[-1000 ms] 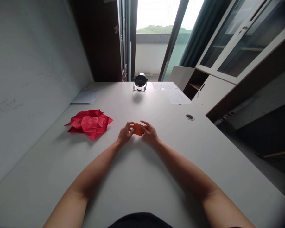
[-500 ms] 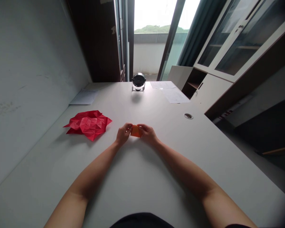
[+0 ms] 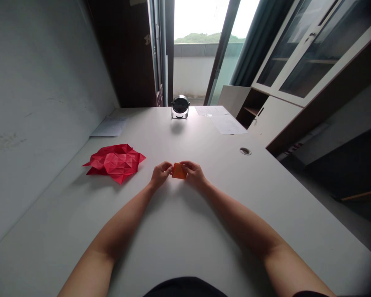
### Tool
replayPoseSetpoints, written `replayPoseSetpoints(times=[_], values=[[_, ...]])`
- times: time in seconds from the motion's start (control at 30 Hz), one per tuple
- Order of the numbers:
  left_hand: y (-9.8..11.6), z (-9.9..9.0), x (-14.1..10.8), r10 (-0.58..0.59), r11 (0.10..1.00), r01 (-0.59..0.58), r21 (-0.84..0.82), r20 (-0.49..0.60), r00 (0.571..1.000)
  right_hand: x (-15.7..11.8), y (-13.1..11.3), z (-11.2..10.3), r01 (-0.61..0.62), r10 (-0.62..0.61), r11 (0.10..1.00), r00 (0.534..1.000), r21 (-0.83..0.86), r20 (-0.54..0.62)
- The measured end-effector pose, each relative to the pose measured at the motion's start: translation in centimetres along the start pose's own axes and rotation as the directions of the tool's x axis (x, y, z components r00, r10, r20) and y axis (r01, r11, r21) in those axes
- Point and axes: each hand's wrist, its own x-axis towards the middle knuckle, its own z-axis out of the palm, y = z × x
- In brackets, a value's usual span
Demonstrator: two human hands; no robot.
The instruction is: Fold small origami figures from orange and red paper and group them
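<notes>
A small folded piece of orange paper (image 3: 179,171) is held between my two hands, just above the white table. My left hand (image 3: 160,173) pinches its left edge with thumb and fingers. On the opposite side, my right hand (image 3: 194,173) grips the right part, its fingers covering the upper right corner. Left of my hands lies a larger sheet of creased red paper (image 3: 117,161), crumpled into raised folds, touched by neither hand.
The white table (image 3: 185,231) meets a wall on the left. A round black device on a metal stand (image 3: 180,107) stands at the far edge. Paper sheets lie at the back left (image 3: 109,126) and back right (image 3: 228,124). A round cable hole (image 3: 245,151) is at right.
The orange paper has shifted slightly to the right, and more of its left edge shows beside my left fingertips. The red paper has not moved.
</notes>
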Motion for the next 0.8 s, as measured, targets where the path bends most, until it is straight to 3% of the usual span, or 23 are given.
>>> replayPoseSetpoints(times=[0.2, 0.37, 0.57, 0.8], values=[[-0.04, -0.09, 0.07, 0.018, 1.0, -0.018, 0.014, 0.017, 1.0, -0.16, 0.12, 0.06, -0.059, 0.056, 0.997, 0.997, 0.047, 0.052], [-0.05, -0.1, 0.05, 0.024, 0.999, -0.024, 0.044, 0.012, 1.0, -0.48, -0.19, 0.35, -0.029, 0.039, 0.996, 0.992, -0.08, 0.123], [-0.11, -0.02, 0.14, 0.015, 1.0, -0.013, -0.025, 0.075, 0.997, -0.41, -0.16, 0.23, -0.02, 0.033, 0.989, 0.995, -0.149, 0.089], [0.01, -0.22, 0.27, -0.017, 0.996, 0.028, -0.081, 0.137, 0.99, -0.36, -0.1, 0.12, 0.0, 0.012, 0.993, 0.995, -0.119, 0.1]])
